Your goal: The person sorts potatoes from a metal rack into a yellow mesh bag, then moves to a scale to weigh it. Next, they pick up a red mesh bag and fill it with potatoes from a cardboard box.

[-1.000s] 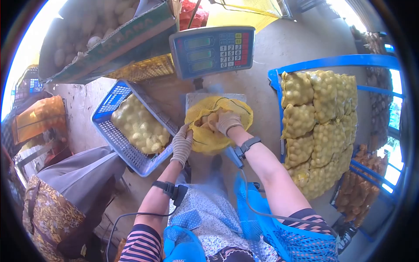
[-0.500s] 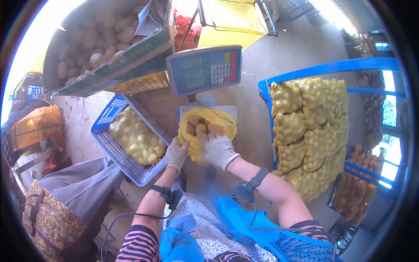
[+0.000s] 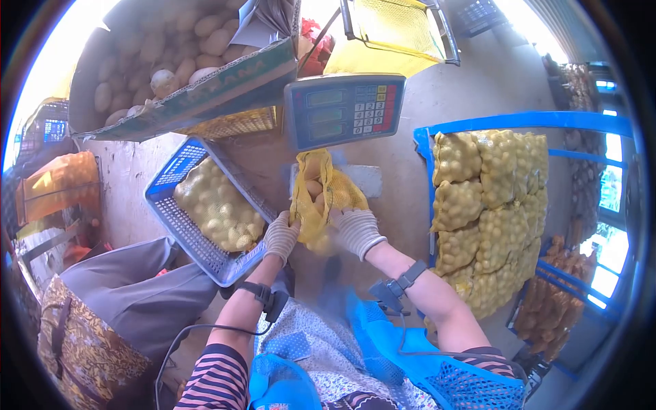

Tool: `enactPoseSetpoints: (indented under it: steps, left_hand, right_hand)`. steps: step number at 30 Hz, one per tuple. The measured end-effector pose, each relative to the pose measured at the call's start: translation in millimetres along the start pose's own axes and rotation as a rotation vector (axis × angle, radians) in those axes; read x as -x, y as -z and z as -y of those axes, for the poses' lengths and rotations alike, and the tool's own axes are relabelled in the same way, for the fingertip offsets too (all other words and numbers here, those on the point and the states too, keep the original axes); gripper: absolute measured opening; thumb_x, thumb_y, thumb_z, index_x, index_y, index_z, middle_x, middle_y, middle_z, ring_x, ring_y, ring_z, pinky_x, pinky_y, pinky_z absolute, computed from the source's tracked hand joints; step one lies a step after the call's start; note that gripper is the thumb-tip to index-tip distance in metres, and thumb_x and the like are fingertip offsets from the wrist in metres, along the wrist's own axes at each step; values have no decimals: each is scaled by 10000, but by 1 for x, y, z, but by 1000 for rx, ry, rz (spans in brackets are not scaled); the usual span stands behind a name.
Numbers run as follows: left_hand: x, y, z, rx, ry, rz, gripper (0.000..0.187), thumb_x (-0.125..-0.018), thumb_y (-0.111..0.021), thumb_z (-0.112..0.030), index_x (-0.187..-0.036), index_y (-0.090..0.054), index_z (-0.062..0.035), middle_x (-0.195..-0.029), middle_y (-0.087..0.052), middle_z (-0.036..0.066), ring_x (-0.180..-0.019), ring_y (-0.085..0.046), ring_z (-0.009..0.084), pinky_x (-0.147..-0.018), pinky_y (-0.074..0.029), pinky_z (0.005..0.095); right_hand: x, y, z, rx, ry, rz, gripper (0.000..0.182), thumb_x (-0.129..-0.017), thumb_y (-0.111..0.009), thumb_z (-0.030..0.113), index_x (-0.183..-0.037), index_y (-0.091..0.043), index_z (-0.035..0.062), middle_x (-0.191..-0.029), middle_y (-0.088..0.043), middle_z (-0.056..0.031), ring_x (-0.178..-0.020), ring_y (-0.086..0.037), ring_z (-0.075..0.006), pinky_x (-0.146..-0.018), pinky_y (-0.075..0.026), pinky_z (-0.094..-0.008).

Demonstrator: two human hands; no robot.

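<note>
A yellow mesh bag (image 3: 318, 222) with several round, tan potatoes (image 3: 314, 189) in its mouth rests on the scale's pale platform (image 3: 363, 180). My left hand (image 3: 281, 237), in a white striped glove, is closed on the bag's near left edge. On the right side, my gloved right hand (image 3: 357, 232) has its fingers closed on the bag's edge; its fingertips are partly hidden. Just beyond the bag stands the scale's display (image 3: 344, 111) with its keypad. The bag's mouth is drawn narrow, its upper edge standing near the display.
A blue crate (image 3: 217, 256) holding a filled mesh bag (image 3: 219, 208) is at the left. Behind it is a large cardboard box (image 3: 225, 83) of potatoes. Filled yellow bags (image 3: 488, 205) are stacked within a blue frame (image 3: 526, 121) at the right. Another person's clothed legs (image 3: 147, 287) are at lower left.
The bag's wide round mouth has become narrow and folded, covering more of the potatoes. My hands still hold its sides. The view has shifted slightly, and the person at lower left has moved nearer the crate.
</note>
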State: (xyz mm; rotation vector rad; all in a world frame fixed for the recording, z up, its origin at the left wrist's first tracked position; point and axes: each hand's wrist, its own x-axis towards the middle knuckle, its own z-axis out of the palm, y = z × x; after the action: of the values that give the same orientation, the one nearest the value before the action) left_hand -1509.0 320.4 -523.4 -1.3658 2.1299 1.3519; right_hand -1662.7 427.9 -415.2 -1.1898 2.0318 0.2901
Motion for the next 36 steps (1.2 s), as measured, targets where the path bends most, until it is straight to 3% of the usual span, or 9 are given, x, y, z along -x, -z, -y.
enactPoseSetpoints:
  steps: [10, 12, 14, 19, 24, 27, 29, 34, 36]
  left_hand:
    - [38, 35, 2, 176, 76, -185, 382, -843, -555, -388, -1042, -614, -67, -962, -661, 185, -917, -620, 351, -819, -468, 419]
    - [74, 44, 29, 144, -143, -241, 353, -851, -521, -374, -990, -623, -66, -955, -654, 193, -917, -615, 363, -824, -468, 431]
    - [125, 53, 46, 251, 238, -221, 385, -844, -492, -406, -970, -619, -65, -1023, -627, 207, -963, -591, 382, -832, -461, 461]
    - [319, 31, 125, 430, 379, -331, 423, -844, -525, -391, -1108, -596, -68, -1092, -622, 196, -1054, -575, 370, -891, -445, 456]
    - [486, -72, 215, 581, 567, -600, 403, -772, -556, -362, -988, -666, -41, -966, -667, 178, -876, -642, 326, -796, -482, 418]
    - [564, -137, 281, 1150, 932, -508, 275, -831, -578, -300, -972, -655, -77, -763, -652, 64, -634, -635, 157, -539, -497, 341]
    - [622, -179, 310, 1501, 945, -897, 203, -847, -554, -252, -759, -576, -71, -571, -539, 61, -376, -449, 139, -342, -334, 316]
    - [761, -265, 414, 1529, 1214, -1094, 228, -833, -575, -254, -943, -657, -72, -790, -656, 124, -656, -642, 246, -551, -501, 361]
    - [822, -290, 456, 1290, 1300, -909, 343, -808, -585, -293, -1059, -648, -68, -966, -672, 135, -875, -648, 281, -748, -511, 379]
  right_hand:
    - [37, 9, -1, 42, -39, -135, 425, -840, -527, 418, -1094, -569, 80, -967, -639, -154, -905, -619, -317, -776, -481, -451]
    - [59, 5, 15, 58, 53, -180, 434, -841, -535, 428, -1108, -567, 87, -971, -638, -150, -903, -619, -314, -771, -481, -452]
    - [80, -7, 35, 80, 212, -237, 430, -836, -538, 439, -1071, -578, 81, -986, -639, -142, -894, -624, -317, -767, -486, -449]
    - [148, -43, 112, 186, 658, -84, 371, -822, -589, 395, -1022, -638, 86, -962, -658, -155, -911, -620, -340, -817, -480, -426]
    - [237, -91, 152, 282, 937, 162, 382, -815, -599, 420, -1054, -650, 126, -967, -668, -140, -905, -630, -322, -812, -486, -396]
    - [249, -126, 161, 410, 1046, 343, 357, -832, -585, 421, -1049, -651, 145, -1030, -647, -131, -941, -616, -291, -808, -484, -381]
    - [256, -151, 182, 486, 1083, 369, 319, -864, -576, 403, -1028, -659, 142, -965, -661, -128, -913, -630, -307, -771, -491, -393]
    - [242, -222, 279, 637, 1206, 461, 286, -851, -589, 305, -1043, -647, 101, -963, -657, -124, -893, -619, -303, -774, -490, -380]
    - [245, -252, 359, 678, 1267, 455, 274, -814, -581, 237, -1041, -637, 93, -969, -639, -121, -907, -595, -304, -780, -483, -387]
